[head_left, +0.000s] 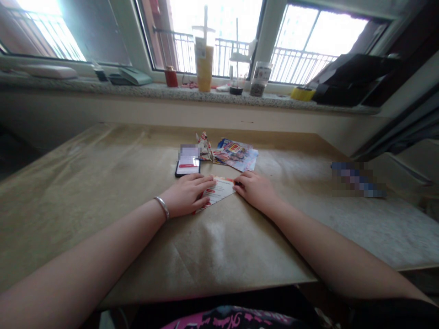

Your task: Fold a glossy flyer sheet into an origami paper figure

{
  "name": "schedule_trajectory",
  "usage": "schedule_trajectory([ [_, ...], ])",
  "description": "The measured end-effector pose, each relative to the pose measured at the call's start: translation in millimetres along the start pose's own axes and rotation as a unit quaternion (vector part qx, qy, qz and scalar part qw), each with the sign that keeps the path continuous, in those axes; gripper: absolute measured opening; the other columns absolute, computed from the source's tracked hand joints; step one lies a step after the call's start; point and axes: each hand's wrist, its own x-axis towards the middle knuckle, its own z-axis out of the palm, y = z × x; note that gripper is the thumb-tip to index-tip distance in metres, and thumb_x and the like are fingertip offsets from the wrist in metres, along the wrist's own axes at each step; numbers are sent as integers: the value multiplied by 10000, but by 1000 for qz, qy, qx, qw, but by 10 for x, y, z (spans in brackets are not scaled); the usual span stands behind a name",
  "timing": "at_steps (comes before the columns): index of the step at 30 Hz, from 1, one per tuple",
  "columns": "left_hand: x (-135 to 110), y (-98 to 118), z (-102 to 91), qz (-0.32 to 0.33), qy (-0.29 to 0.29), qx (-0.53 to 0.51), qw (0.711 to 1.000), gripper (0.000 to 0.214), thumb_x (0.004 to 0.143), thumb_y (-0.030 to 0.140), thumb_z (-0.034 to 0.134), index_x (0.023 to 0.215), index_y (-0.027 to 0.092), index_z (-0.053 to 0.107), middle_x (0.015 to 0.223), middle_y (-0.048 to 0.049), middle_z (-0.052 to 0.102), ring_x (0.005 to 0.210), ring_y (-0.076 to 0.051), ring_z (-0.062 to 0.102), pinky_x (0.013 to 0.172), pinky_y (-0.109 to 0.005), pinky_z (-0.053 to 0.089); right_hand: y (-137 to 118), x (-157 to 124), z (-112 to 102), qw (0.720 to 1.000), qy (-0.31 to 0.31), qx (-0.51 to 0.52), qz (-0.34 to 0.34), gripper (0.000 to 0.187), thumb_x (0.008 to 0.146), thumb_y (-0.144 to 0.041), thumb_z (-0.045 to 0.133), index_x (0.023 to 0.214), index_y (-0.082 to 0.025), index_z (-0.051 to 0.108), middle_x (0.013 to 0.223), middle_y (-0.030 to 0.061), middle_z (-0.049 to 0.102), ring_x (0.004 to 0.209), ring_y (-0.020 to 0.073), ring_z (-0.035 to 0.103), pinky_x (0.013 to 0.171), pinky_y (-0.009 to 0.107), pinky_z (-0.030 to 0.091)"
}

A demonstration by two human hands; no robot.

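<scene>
A folded printed sheet of paper (222, 191), white with red marks and coming to a point at the right, lies on the table between my hands. My left hand (187, 194) rests on its left part, fingers stretched over it and thumb apart; a silver bracelet (162, 208) circles that wrist. At the right tip, my right hand (255, 189) has its fingers curled in a pinch on the paper's corner. Just beyond my left hand lies a phone (188, 162) with a lit screen. A crumpled or folded printed paper piece (205, 148) stands beside colourful printed leaflets (238, 154).
The table has a beige cover (137, 260). A blurred blue object (356, 179) lies at its right. On the windowsill (154, 90) stand a tall yellow drink cup (204, 66), a red container (170, 76), a clear cup (260, 78), yellow tape (302, 93) and a black bag-like object (346, 84).
</scene>
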Motion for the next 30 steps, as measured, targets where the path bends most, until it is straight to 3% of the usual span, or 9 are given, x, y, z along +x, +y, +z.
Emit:
schedule_trajectory([
  [2, -3, -4, -17, 16, 3, -12, 1000, 482, 884, 383, 473, 1329, 200, 458, 1363, -91, 486, 1216, -266, 446, 1034, -438, 350, -58, -35, -27, 1000, 0, -8, 17, 350, 900, -440, 440, 1018, -208, 674, 1024, 90, 647, 958, 226, 565, 742, 306, 449],
  [5, -4, -15, -42, 36, 14, -32, 999, 462, 868, 345, 502, 1303, 191, 488, 1312, -100, 533, 1184, -251, 481, 1020, -423, 377, -99, -76, -47, 1000, -1, 3, -6, 405, 866, -472, 486, 1122, -198, 640, 1092, 98, 627, 1023, 246, 533, 824, 334, 444],
  [11, 11, -64, -32, 81, 36, -74, 993, 381, 832, 195, 485, 1198, 228, 584, 1215, -55, 611, 1114, -209, 539, 961, -375, 450, -13, -60, 2, 995, -14, 50, -79, 396, 860, -392, 527, 1198, -201, 604, 1175, 90, 594, 1058, 236, 507, 913, 353, 417],
  [16, 19, -94, -7, 77, 29, -75, 994, 366, 831, 198, 474, 1173, 204, 604, 1177, -73, 627, 1108, -214, 547, 961, -377, 456, 13, -30, 53, 995, -4, 43, -91, 336, 877, -344, 532, 1179, -224, 617, 1175, 75, 599, 1053, 228, 502, 914, 353, 408],
  [27, 19, -49, -17, 106, 43, -92, 989, 349, 802, 148, 480, 1107, 222, 633, 1143, -42, 644, 1072, -193, 568, 959, -347, 459, 23, 53, 118, 999, 31, 15, -41, 272, 922, -255, 428, 1056, -231, 664, 1077, 59, 639, 980, 199, 544, 836, 304, 435],
  [30, 18, -16, 7, 75, 46, -62, 994, 331, 830, 196, 478, 1132, 199, 612, 1171, -70, 619, 1050, -211, 571, 935, -370, 464, -13, 32, 109, 998, 35, 24, -40, 273, 907, -299, 450, 1057, -206, 659, 1102, 73, 634, 995, 215, 543, 875, 334, 432],
])
